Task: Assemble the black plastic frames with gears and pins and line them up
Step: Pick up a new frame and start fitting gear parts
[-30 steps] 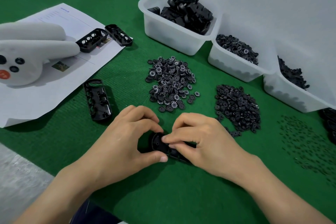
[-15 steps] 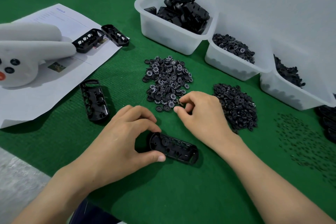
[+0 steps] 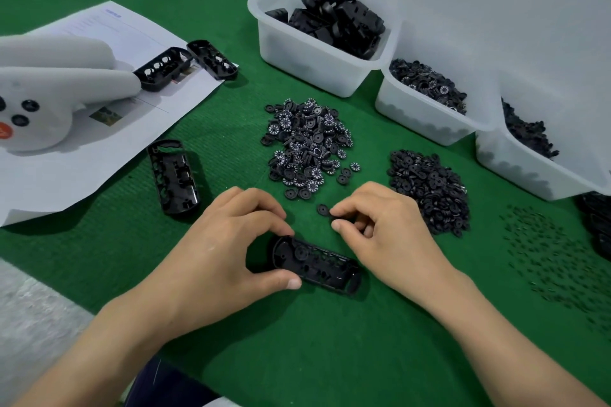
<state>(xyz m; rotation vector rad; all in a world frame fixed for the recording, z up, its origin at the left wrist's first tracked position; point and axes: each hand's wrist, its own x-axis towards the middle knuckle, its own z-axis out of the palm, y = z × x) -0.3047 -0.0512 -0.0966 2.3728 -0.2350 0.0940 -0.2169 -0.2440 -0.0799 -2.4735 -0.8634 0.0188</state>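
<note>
Fingers and thumb of the left hand are curled around the left end of a black frame and grip it. This frame lies flat on the green mat, close in front of the person, with its long side running to the right. The right hand is just behind the frame. Its fingers are curled, and the thumb and index finger pinch a small black piece, which is too small for me to say what kind it is. One loose gear lies on the mat just beside that index fingertip.

Farther back is a pile of gears with white marks, and to its right is a pile of darker discs. The pins are scattered at the far right. A second frame lies alone on the mat at the left. Two more frames rest side by side on a sheet of paper, beside a white soft toy. A tub of frames and two tubs of small parts stand along the back.
</note>
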